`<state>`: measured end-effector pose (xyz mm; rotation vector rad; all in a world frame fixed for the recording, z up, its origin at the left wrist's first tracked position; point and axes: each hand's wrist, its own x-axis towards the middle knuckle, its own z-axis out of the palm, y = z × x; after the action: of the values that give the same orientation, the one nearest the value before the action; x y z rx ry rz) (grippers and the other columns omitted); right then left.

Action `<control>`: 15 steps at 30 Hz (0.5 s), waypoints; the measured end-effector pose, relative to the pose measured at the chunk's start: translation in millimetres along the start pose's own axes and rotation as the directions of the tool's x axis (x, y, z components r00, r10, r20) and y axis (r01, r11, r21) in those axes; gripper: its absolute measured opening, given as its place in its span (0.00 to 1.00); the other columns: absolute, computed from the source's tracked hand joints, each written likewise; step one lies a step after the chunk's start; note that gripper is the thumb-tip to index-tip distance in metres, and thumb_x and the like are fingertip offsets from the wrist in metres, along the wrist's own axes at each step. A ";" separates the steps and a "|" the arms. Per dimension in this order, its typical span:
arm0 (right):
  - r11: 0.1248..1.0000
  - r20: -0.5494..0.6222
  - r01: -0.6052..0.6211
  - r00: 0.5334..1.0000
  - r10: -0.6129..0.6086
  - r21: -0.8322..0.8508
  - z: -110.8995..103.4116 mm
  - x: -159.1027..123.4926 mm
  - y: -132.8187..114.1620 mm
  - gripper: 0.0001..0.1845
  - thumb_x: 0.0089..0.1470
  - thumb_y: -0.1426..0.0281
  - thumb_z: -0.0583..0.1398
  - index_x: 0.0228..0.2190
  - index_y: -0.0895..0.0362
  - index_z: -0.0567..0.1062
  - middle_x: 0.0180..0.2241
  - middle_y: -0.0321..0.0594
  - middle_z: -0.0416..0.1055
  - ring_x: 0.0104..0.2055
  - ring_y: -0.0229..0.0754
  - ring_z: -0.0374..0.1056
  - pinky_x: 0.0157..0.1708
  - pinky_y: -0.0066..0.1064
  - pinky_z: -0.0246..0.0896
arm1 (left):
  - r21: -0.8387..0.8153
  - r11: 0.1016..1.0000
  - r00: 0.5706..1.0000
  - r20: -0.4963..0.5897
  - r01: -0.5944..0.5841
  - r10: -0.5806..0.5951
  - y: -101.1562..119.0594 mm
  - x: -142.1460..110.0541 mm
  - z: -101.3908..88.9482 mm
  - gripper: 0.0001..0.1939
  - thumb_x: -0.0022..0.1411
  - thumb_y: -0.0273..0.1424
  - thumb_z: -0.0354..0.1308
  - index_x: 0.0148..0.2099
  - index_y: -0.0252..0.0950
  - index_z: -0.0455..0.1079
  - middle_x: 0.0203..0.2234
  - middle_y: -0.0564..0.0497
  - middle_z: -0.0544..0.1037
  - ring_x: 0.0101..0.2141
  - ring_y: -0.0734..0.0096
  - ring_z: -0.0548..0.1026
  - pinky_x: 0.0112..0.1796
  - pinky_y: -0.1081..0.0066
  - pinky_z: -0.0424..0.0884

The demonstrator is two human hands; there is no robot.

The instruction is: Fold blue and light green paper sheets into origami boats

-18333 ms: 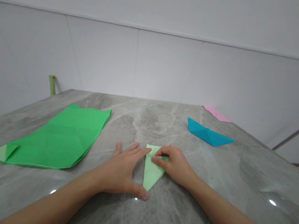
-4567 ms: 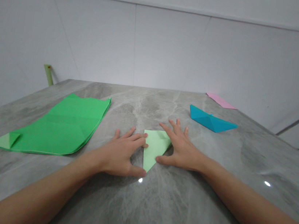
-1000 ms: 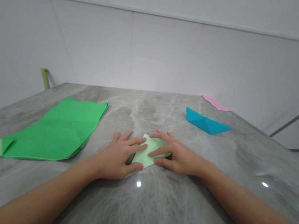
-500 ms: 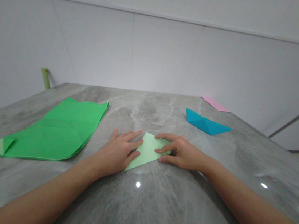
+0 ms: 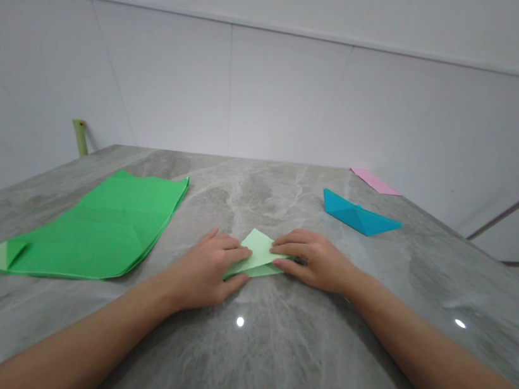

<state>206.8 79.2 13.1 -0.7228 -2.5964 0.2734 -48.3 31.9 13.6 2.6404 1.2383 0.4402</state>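
A small folded sheet of light green paper (image 5: 258,247) is between my two hands on the grey marbled table. Its near edge is lifted, so a lower layer shows beneath the upper one. My left hand (image 5: 214,268) grips the paper's left side, fingers on top and thumb at the near edge. At the right corner, my right hand (image 5: 311,259) is closed on the paper, its fingertips on the upper layer and the thumb near the gap. The parts of the sheet under my fingers are hidden.
A stack of bright green paper (image 5: 102,225) with a turned-up corner lies at the left. The blue folded paper boat (image 5: 359,217) rests beyond my right hand. Pink paper (image 5: 376,182) lies at the far right edge, by the white wall (image 5: 277,95).
The near edge of the light green paper has lifted open, showing two layers. My left thumb has moved to that edge, and the right fingers have drawn closer together on the right corner.
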 end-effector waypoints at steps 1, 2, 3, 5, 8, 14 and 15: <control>1.000 -0.020 -0.015 1.000 0.015 0.003 -0.3 -0.3 -0.2 0.16 0.61 0.62 0.57 0.44 0.57 0.79 0.43 0.45 0.78 0.44 0.45 0.73 0.47 0.38 0.66 | 0.004 1.000 1.000 -0.002 -0.013 0.013 -0.2 0.3 0.2 0.16 0.64 0.35 0.53 0.53 0.41 0.71 0.46 0.45 0.77 0.49 0.58 0.73 0.59 0.47 0.55; 1.000 -0.033 -0.021 0.999 0.021 0.002 -0.6 -0.5 -0.4 0.16 0.60 0.62 0.58 0.45 0.57 0.78 0.43 0.46 0.77 0.44 0.45 0.72 0.47 0.38 0.66 | 0.006 1.000 1.000 -0.007 -0.030 0.030 -0.5 0.7 0.5 0.15 0.65 0.34 0.52 0.52 0.41 0.72 0.46 0.45 0.78 0.48 0.58 0.74 0.59 0.48 0.57; 1.000 -0.036 -0.014 0.999 0.014 -0.001 -1.0 -0.7 -0.4 0.17 0.59 0.61 0.59 0.46 0.57 0.77 0.44 0.46 0.77 0.45 0.46 0.72 0.48 0.39 0.66 | 0.004 0.999 0.998 -0.015 -0.054 0.054 -1.0 1.2 1.0 0.14 0.66 0.34 0.51 0.50 0.40 0.73 0.45 0.45 0.78 0.48 0.59 0.74 0.58 0.51 0.60; 0.999 -0.024 0.028 0.999 -0.028 -0.016 -1.0 -0.4 -0.2 0.22 0.56 0.59 0.62 0.48 0.57 0.76 0.46 0.48 0.76 0.47 0.48 0.71 0.49 0.41 0.65 | -0.005 0.995 0.994 -0.043 -0.100 0.100 -2.8 2.5 2.6 0.14 0.67 0.32 0.50 0.48 0.39 0.75 0.44 0.45 0.79 0.46 0.61 0.76 0.54 0.57 0.66; 0.995 -0.029 0.090 0.995 -0.091 -0.039 1.4 1.0 1.0 0.22 0.54 0.61 0.64 0.48 0.57 0.76 0.46 0.48 0.76 0.47 0.49 0.70 0.49 0.43 0.65 | -0.013 0.990 0.982 -0.129 -0.139 0.136 -7.6 4.2 6.1 0.14 0.68 0.31 0.49 0.45 0.38 0.76 0.39 0.47 0.81 0.41 0.64 0.78 0.47 0.64 0.72; 1.000 -0.372 0.010 0.928 -0.002 0.020 4.3 1.9 0.0 0.09 0.59 0.72 0.59 0.36 0.56 0.80 0.32 0.42 0.80 0.34 0.42 0.74 0.37 0.33 0.67 | -0.104 0.985 0.917 -0.391 -0.134 0.084 -10.4 4.8 4.9 0.10 0.65 0.31 0.56 0.46 0.37 0.76 0.38 0.49 0.82 0.36 0.69 0.80 0.41 0.71 0.74; 0.997 -0.427 -0.038 0.902 0.066 0.073 3.5 1.4 -2.0 0.07 0.57 0.70 0.60 0.34 0.56 0.80 0.31 0.41 0.79 0.32 0.41 0.74 0.35 0.32 0.67 | -0.134 0.983 0.894 -0.445 -0.128 0.055 -8.5 4.6 3.7 0.09 0.63 0.31 0.58 0.45 0.37 0.76 0.37 0.50 0.82 0.35 0.69 0.80 0.40 0.72 0.74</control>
<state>203.3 78.0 11.1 -0.7360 -2.1424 0.1849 -50.4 40.7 8.5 2.5460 1.1268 1.1569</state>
